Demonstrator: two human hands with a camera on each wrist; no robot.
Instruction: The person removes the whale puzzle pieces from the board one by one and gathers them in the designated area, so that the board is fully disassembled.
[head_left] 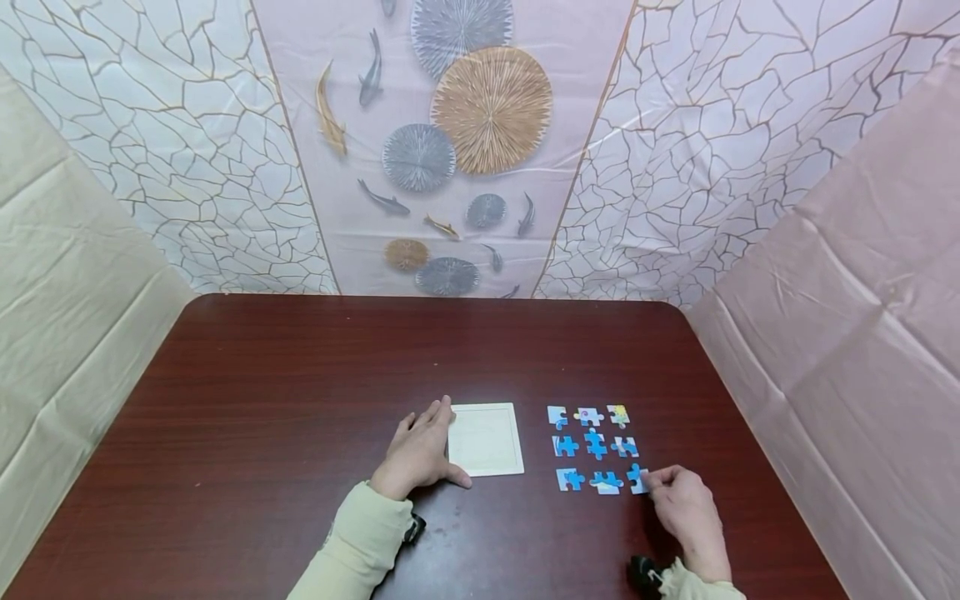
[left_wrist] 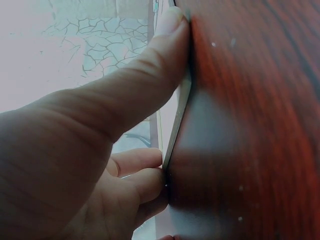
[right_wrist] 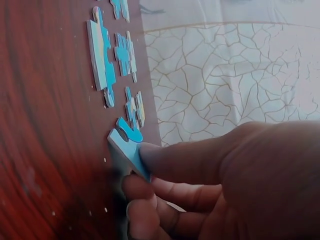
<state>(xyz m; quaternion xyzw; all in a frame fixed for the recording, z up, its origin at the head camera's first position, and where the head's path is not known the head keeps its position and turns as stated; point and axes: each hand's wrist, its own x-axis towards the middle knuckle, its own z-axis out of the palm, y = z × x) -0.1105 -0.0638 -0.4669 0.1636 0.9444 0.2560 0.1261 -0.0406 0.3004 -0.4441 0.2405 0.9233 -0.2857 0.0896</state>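
Note:
At the table's middle lies a flat, pale square puzzle tray point(head_left: 484, 440) with a raised border. My left hand point(head_left: 422, 446) spreads along its left side, thumb near the bottom edge and fingers against the left edge. In the left wrist view the thumb point(left_wrist: 160, 55) and fingertips meet the thin tray edge point(left_wrist: 175, 125). To the right, my right hand point(head_left: 684, 504) pinches a blue-and-white jigsaw piece point(right_wrist: 129, 150) between thumb and fingers, and that piece is tilted with one edge raised. It belongs to the lower right corner of a loose grid of separate pieces point(head_left: 596, 443).
The other jigsaw pieces lie spaced apart in three rows, including a yellow-patterned corner piece point(head_left: 618, 415). Dark reddish wood forms the table point(head_left: 300, 375). Patterned cloth point(head_left: 480, 167) hangs behind it, and plain cloth point(head_left: 847, 333) stands at the sides.

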